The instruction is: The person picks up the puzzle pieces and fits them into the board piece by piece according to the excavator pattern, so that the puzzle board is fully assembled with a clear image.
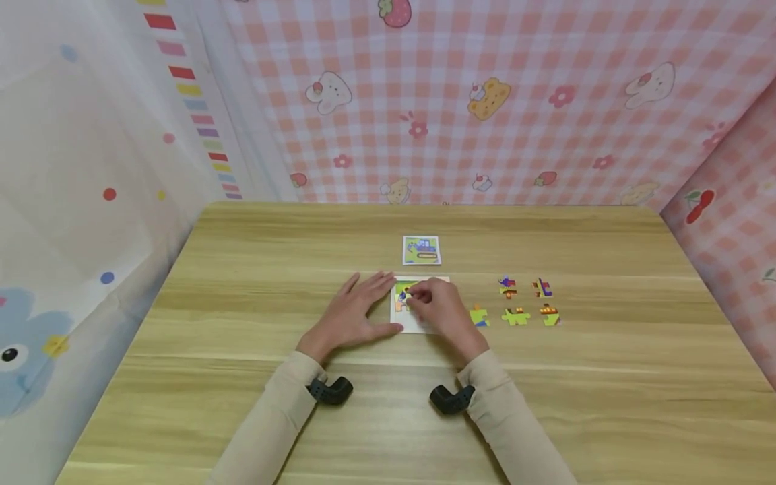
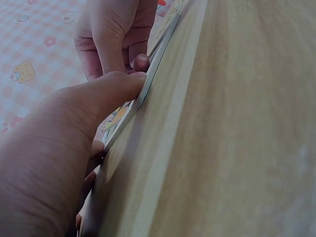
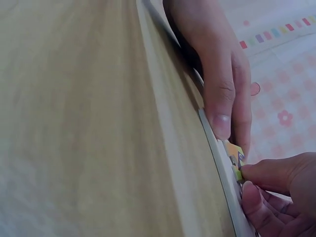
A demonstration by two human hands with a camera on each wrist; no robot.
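Observation:
A white-edged puzzle board (image 1: pixel 418 328) lies flat on the wooden table, with a picture section (image 1: pixel 400 288) in its upper left part. My left hand (image 1: pixel 351 313) rests at the board's left side, fingers spread, with the index fingertip by the top corner and the thumb at the lower one. Over the board's middle, my right hand (image 1: pixel 445 306) pinches a small puzzle piece (image 3: pixel 238 174) between thumb and fingertips. Green shows on that piece in the right wrist view; the fingers cover most of it.
Right of the board lie several loose puzzle pieces (image 1: pixel 516 316), in green, yellow, red and purple. Beyond the board is a small picture card (image 1: pixel 422 250) showing a blue vehicle on green. A pink checked cloth (image 1: pixel 448 155) hangs behind the table (image 1: pixel 242 269).

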